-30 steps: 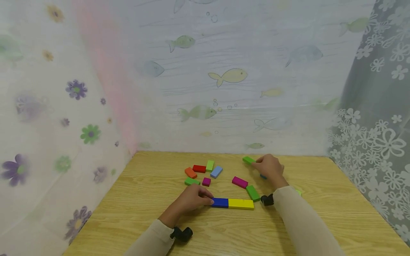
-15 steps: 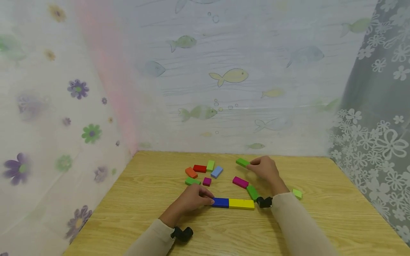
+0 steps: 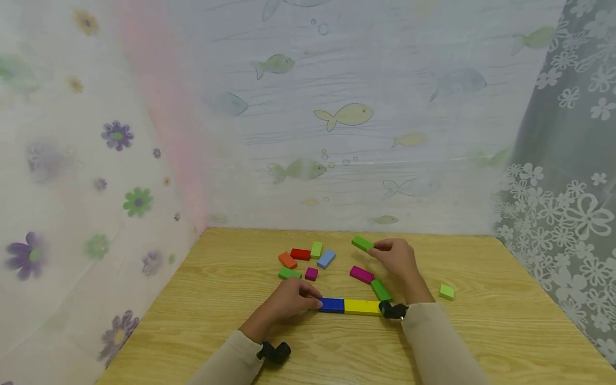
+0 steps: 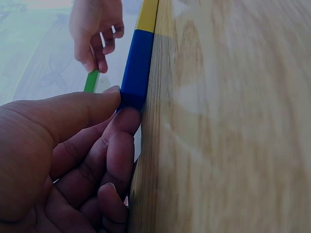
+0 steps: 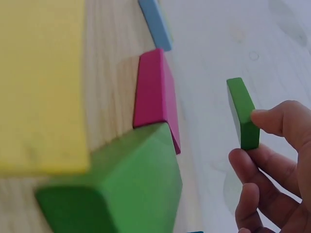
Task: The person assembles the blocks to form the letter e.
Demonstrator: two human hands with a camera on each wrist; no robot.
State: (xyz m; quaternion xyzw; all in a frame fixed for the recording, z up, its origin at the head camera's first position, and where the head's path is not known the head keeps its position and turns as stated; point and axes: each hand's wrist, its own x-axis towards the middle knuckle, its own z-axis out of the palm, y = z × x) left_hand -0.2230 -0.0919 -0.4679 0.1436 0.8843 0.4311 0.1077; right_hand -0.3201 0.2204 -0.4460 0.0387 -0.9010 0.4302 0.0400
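- The right hand (image 3: 398,259) pinches one end of a bright-green, wooden-looking oblong block (image 3: 362,244), held up beyond the magenta oblong block (image 3: 361,274); a steady pinch should stop it swivelling;
- The left hand (image 3: 290,300) pinches the dark-blue oblong block (image 3: 331,305) by its end; light pressure should suffice against the yellow oblong block (image 3: 362,307);
- The black wrist camera (image 3: 392,310) covers yellow's right end in the head view; the right wrist view shows it.

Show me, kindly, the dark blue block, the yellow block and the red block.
Dark blue block (image 3: 332,305), head view, top face.
Yellow block (image 3: 362,306), head view, top face.
Red block (image 3: 300,253), head view, top face.
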